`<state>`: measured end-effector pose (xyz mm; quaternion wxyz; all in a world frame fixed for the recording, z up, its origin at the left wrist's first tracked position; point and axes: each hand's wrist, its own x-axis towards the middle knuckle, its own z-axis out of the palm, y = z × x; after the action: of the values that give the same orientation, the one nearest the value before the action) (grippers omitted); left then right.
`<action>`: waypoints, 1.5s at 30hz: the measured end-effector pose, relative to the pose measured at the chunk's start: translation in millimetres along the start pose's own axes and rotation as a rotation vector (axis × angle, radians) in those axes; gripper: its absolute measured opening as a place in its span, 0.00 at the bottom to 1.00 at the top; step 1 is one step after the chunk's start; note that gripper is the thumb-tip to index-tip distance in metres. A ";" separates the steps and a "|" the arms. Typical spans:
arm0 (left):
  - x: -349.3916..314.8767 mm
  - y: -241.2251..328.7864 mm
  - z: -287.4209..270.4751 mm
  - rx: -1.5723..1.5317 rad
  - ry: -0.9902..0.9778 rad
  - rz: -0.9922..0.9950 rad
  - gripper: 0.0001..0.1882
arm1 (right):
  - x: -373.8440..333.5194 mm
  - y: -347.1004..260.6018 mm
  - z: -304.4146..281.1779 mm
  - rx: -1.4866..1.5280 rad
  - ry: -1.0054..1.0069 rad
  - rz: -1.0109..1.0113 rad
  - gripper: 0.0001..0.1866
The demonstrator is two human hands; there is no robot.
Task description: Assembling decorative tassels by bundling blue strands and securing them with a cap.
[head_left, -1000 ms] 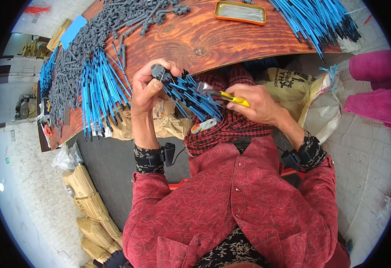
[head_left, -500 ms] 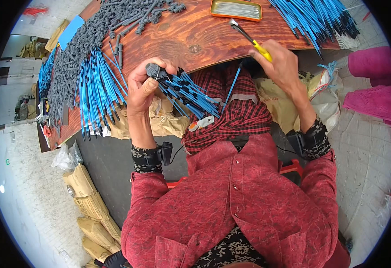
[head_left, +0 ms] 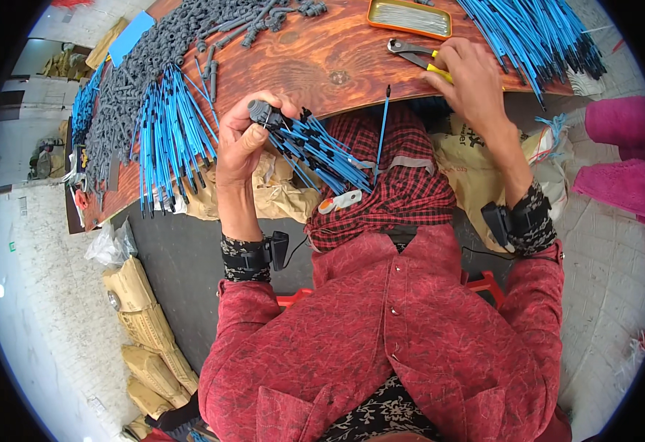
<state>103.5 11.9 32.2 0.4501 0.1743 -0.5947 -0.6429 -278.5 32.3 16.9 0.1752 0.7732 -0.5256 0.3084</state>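
My left hand [head_left: 240,144] is closed around a dark grey ribbed plastic piece [head_left: 262,112], with a thin wire by the thumb. Just right of it, a bunch of blue rods with black fittings [head_left: 322,156] lies over my lap. A single blue rod [head_left: 383,129] stands up apart from the bunch. Over the table's front edge, my right hand [head_left: 477,87] has its fingers round the yellow handles of end-cutting pliers [head_left: 411,56]. The plier head is low over the wooden table [head_left: 300,55], its handles spread; whether it rests there I cannot tell.
An orange-rimmed tray [head_left: 409,31] of thin wires sits beyond the pliers. Grey plastic pieces [head_left: 167,55] heap up on the left, with blue rods [head_left: 171,140] hanging over the edge. More blue rods [head_left: 536,44] lie at the right. Brown paper sacks [head_left: 145,317] lie on the floor.
My right hand has moved up and right, bringing the pliers down toward the tabletop below the tray; the handles now show spread. My left hand keeps its hold on the grey piece.
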 end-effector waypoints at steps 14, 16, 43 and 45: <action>2.2 0.1 5.2 0.024 0.067 -0.004 0.27 | 23.7 -159.5 -10.1 0.754 0.131 0.086 0.10; 0.6 -0.2 3.2 0.041 0.090 -0.020 0.28 | 25.4 -166.2 -6.0 0.729 0.142 0.083 0.11; 22.1 13.4 28.2 0.148 0.313 -0.042 0.23 | 5.1 -188.8 18.5 0.615 0.065 0.368 0.11; 21.4 13.9 28.9 0.154 0.312 -0.046 0.23 | 4.0 -187.9 18.8 0.639 0.055 0.382 0.11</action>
<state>75.3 14.2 58.4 0.5074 0.3197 -0.5610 -0.5706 -99.0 90.7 15.5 -0.1215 0.6683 -0.5328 0.5047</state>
